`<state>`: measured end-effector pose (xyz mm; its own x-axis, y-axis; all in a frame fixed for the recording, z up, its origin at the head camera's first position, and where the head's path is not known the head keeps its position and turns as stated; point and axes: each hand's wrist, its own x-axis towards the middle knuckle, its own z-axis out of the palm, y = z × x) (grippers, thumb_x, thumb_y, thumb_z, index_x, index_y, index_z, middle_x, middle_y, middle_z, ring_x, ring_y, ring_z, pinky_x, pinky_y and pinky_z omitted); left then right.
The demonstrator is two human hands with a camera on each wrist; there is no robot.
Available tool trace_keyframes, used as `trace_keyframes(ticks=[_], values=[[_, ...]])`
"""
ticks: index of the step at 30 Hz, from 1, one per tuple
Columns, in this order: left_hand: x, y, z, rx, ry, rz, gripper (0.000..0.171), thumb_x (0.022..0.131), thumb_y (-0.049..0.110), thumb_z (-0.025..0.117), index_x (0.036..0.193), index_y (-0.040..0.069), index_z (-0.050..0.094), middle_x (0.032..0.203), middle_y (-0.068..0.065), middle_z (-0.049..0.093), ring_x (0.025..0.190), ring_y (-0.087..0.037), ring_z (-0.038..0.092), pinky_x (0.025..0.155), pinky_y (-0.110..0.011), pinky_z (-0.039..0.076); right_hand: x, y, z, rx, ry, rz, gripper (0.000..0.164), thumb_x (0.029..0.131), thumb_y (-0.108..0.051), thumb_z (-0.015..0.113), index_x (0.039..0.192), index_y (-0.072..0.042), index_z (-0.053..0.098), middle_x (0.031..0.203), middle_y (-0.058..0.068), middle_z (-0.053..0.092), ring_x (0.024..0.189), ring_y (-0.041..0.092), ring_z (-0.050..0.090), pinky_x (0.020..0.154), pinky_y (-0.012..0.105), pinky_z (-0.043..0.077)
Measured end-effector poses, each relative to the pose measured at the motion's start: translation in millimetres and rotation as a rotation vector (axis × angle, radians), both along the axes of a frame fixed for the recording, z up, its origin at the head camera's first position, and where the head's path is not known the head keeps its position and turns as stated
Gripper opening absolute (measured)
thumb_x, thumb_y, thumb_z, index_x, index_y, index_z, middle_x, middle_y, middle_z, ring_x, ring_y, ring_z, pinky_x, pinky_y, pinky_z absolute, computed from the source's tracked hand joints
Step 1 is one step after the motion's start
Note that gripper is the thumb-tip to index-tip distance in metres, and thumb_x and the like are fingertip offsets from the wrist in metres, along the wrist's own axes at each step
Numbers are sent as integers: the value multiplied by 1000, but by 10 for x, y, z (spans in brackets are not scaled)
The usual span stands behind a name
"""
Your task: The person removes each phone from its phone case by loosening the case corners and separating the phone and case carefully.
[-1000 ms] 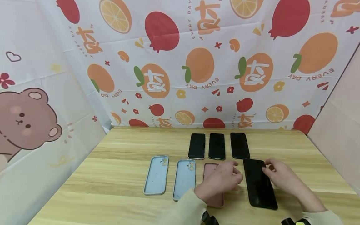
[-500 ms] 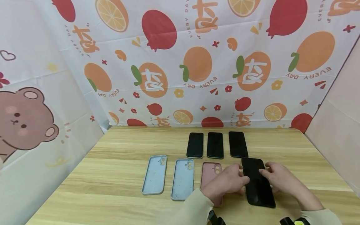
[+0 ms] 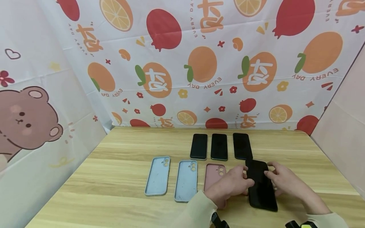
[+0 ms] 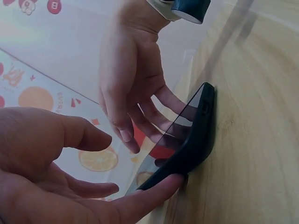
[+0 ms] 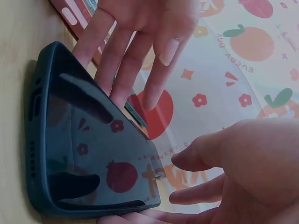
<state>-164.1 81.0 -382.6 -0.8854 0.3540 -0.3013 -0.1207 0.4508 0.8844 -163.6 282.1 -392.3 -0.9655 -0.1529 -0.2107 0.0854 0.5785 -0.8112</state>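
A black-screened phone in a dark case (image 3: 260,194) lies at the right front of the table. At its left edge, my left hand (image 3: 232,183) reaches across the pink phone case (image 3: 211,178), hiding part of it. The right hand (image 3: 285,180) is at the phone's right edge. In the left wrist view, a left finger (image 4: 163,193) touches the dark case's side while the thumb stays off it. The right wrist view shows the case's rim around the screen (image 5: 93,140), with right fingers (image 5: 145,216) low along its edge and the right thumb apart.
Three dark phones stand in a row behind: left (image 3: 199,146), middle (image 3: 219,147) and right (image 3: 242,146). Two light blue phone cases, one outer (image 3: 157,175) and one inner (image 3: 186,180), lie left of the pink one. A fruit-print cloth (image 3: 176,72) hangs behind the wooden table (image 3: 114,190).
My left hand has moved right from over the pink case to the dark-cased phone's left edge. The phone has shifted slightly left. The right hand stays at its right edge.
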Motion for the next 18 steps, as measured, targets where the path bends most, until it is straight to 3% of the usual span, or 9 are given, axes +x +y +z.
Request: trace_keyframes(ticks=[5,8,13,18], values=[[8,2,-14,33,-14,3,43,92,9,67,132,12,52,107,-4,59,75,-19,62,86,-36,53,18,0,-3,-36,1,4,49,101,-8,45,140,15,26,88,15,56,68,21,57,55,40,59],[10,5,-29,122,-50,10,41,94,5,64,132,9,51,107,-7,60,78,-21,66,83,-41,58,33,-3,-4,-60,-3,-2,48,98,-6,44,138,14,27,84,13,54,67,21,55,54,40,59],[-9,2,-38,239,-85,5,41,95,2,62,134,6,51,97,-6,64,81,-24,69,74,-44,61,43,-9,7,-95,-6,-2,46,99,-7,45,136,14,29,96,20,59,72,22,61,57,42,60],[-31,-25,-32,213,-49,-11,29,95,4,63,123,10,58,90,-4,66,77,-20,68,71,-38,60,48,-52,46,-105,-6,10,47,102,-10,48,138,14,28,106,24,60,77,23,65,58,41,61]])
